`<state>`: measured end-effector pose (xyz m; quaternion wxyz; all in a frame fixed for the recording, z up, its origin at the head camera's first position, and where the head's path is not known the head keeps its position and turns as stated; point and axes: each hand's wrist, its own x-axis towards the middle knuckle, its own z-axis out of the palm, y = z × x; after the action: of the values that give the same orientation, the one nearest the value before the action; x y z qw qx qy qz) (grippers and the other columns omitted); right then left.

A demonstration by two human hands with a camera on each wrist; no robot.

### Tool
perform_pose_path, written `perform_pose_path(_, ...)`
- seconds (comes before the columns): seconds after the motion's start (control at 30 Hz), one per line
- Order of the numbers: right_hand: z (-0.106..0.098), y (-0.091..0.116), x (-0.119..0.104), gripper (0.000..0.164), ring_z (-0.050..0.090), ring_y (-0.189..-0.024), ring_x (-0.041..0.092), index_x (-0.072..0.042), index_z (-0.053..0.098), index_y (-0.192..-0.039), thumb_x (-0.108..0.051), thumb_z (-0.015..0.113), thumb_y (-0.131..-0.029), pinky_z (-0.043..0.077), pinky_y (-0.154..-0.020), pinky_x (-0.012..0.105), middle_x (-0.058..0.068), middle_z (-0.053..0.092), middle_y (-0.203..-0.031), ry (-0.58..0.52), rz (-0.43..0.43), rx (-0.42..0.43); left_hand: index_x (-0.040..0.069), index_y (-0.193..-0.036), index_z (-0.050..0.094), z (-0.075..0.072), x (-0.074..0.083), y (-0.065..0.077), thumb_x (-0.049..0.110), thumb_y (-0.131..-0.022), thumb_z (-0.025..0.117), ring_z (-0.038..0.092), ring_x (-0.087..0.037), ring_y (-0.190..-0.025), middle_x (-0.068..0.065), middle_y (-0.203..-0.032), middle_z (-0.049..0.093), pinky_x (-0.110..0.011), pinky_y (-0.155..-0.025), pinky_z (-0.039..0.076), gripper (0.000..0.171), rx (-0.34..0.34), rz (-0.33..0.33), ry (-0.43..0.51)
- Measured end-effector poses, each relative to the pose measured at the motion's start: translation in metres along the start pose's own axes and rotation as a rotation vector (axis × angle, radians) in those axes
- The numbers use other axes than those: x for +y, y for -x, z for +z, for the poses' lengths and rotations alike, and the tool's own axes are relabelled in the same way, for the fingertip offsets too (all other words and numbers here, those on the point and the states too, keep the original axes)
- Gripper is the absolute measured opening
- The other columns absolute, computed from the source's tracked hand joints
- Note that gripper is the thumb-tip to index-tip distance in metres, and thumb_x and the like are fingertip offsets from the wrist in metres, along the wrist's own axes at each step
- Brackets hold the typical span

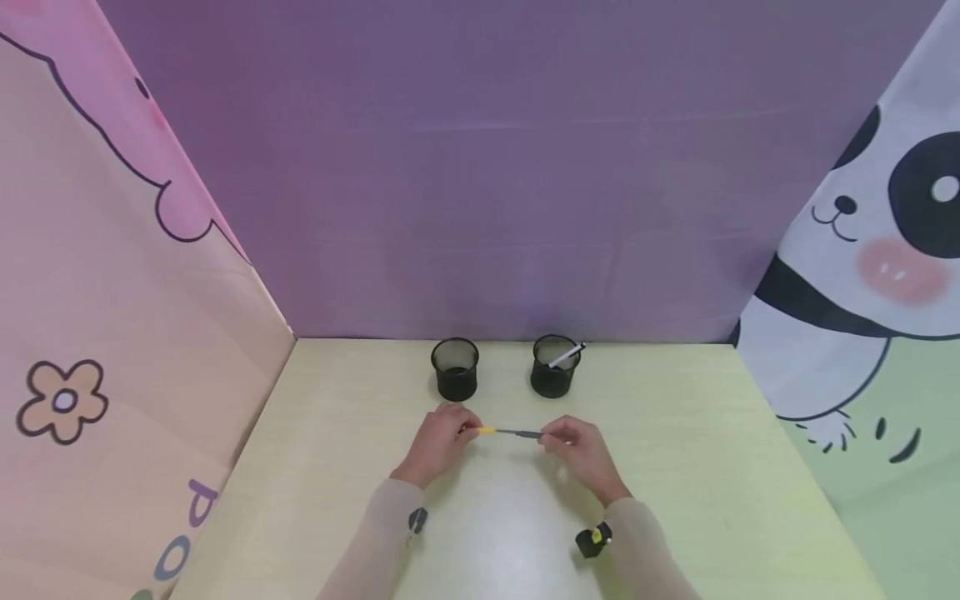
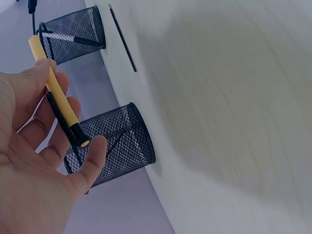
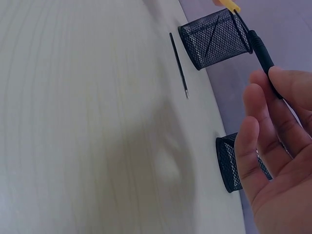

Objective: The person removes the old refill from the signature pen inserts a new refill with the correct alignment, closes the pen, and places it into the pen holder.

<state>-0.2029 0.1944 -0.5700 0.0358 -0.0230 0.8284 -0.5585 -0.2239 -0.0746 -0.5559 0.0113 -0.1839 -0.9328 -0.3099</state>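
My left hand (image 1: 442,437) pinches a yellow pen barrel (image 2: 57,90) with a black clip and end, its little finger held away. My right hand (image 1: 581,450) pinches a black pen grip (image 3: 263,56) between thumb and fingers. A thin dark refill (image 3: 242,22) runs from that grip to the mouth of the yellow barrel, so the pen parts stand in one line above the table. On the tabletop beneath lies another dark refill (image 3: 179,66) with a silvery tip, seen in both wrist views.
Behind my hands stand two black mesh cups. The left cup (image 1: 456,385) shows a thin dark stick through its mesh in the wrist views. A white and black pen (image 1: 566,357) leans in the right cup (image 1: 551,385). A purple wall (image 1: 495,208) rises at the table's back edge.
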Motion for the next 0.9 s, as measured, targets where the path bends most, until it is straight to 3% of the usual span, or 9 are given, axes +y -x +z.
perform_pose_path(0.33,0.007,-0.001,-0.001,0.011,0.071,-0.083,0.016,-0.007,0.074,-0.101,-0.006,0.075,-0.09,0.054,-0.081,0.033,0.001,0.077,-0.095,0.017,0.004,-0.014,0.017,-0.101,0.078,0.007,0.008,-0.002,0.019,-0.095,0.073,0.056,-0.012,-0.092,0.008,-0.092,0.07,-0.035,-0.085,0.046,0.008,-0.023,0.044,-0.036)
perform_pose_path(0.9,0.009,-0.003,-0.002,0.011,0.07,-0.08,0.012,-0.006,0.074,-0.101,-0.007,0.075,-0.09,0.052,-0.079,0.029,0.001,0.077,-0.093,0.039,-0.039,-0.014,0.017,-0.1,0.077,0.01,0.014,-0.001,0.02,-0.095,0.073,0.056,-0.011,-0.087,0.008,-0.093,0.069,-0.034,-0.083,0.047,0.007,-0.023,0.08,-0.049)
